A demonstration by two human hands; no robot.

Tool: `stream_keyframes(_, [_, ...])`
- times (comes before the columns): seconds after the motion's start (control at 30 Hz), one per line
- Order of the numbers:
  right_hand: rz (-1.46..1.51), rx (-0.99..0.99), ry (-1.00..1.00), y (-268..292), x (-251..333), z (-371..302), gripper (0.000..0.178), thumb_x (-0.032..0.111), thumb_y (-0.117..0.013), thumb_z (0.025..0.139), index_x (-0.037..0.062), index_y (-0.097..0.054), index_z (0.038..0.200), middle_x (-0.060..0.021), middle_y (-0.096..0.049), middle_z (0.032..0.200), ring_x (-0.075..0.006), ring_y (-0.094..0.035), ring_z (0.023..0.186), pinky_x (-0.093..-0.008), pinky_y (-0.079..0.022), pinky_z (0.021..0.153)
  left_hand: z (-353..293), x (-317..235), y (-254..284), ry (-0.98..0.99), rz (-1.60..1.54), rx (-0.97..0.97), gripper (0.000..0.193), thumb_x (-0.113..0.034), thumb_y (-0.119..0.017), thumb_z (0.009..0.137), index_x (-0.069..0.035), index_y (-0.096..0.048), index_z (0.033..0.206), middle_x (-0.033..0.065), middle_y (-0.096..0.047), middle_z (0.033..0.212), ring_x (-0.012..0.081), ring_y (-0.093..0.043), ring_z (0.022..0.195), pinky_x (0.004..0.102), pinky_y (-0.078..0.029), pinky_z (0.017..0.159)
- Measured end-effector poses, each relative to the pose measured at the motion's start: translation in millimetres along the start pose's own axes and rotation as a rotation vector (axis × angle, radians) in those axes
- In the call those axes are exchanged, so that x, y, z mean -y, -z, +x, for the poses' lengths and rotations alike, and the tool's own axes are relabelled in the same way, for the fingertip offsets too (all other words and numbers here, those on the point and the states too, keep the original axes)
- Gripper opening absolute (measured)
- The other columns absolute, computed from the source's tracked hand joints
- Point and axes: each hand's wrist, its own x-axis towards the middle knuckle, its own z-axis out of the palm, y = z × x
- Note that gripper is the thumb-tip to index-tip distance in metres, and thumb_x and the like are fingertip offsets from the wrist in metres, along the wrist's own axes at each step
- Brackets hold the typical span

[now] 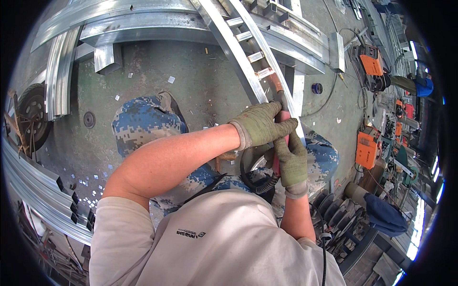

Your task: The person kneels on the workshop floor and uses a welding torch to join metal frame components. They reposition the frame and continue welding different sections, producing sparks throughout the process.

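A ladder-shaped metal frame (234,52), with two long rails and short rungs between them, runs from the far side toward my lap. My right hand (292,164), in a green work glove, is closed round the red handle of a welding torch (283,116). Also gloved, my left hand (263,125) wraps the front part of the torch from the left, its fingers beside the frame's rails. The copper-coloured torch tip lies between the rails near the closest rung (264,73). My fingers partly cover the torch body, and its spring-sleeved cable trails down toward my lap.
Stacked metal beams (143,27) lie across the far side under the frame. Orange machines (367,148) stand at right with cables on the floor. A wheel (36,117) and metal profiles (40,183) are at left. Another person (422,87) is at far right.
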Motion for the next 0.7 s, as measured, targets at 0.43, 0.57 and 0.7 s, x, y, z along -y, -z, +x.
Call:
stream_keyframes(0.43, [0.336, 0.112, 0.077, -4, 0, -7, 0.05, 0.017, -0.065, 0.105, 0.0042, -0.05, 0.151, -0.0059, -0.067, 0.104, -0.0125, -0.066, 0.076, -0.0276, -0.054, 0.061, -8, -24, 18, -0.062, -0.141, 0.012, 0.046, -0.04, -0.076, 0.097, 0.004, -0.069, 0.109, 0.0163, -0.074, 0.096, 0.0206, -0.07, 0.088, 0.0362, -0.056, 0.079])
stream_keyframes(0.57, [0.408, 0.117, 0.072, -9, 7, -6, 0.054, 0.018, -0.065, 0.105, 0.0039, -0.048, 0.154, -0.0058, -0.068, 0.105, -0.013, -0.067, 0.075, -0.0262, -0.054, 0.06, -6, -27, 26, -0.048, -0.137, -0.014, 0.046, -0.04, -0.076, 0.098, 0.003, -0.069, 0.113, 0.0159, -0.074, 0.097, 0.0204, -0.07, 0.089, 0.036, -0.056, 0.08])
stream_keyframes(0.7, [0.284, 0.043, 0.126, -15, 25, 5, 0.054, 0.019, -0.064, 0.106, 0.0041, -0.048, 0.155, -0.0048, -0.068, 0.101, -0.0119, -0.066, 0.07, -0.0251, -0.052, 0.057, -4, -28, 29, -0.157, -0.251, -0.166, 0.046, -0.041, -0.073, 0.1, 0.001, -0.07, 0.119, 0.0132, -0.074, 0.096, 0.0191, -0.069, 0.088, 0.0351, -0.056, 0.081])
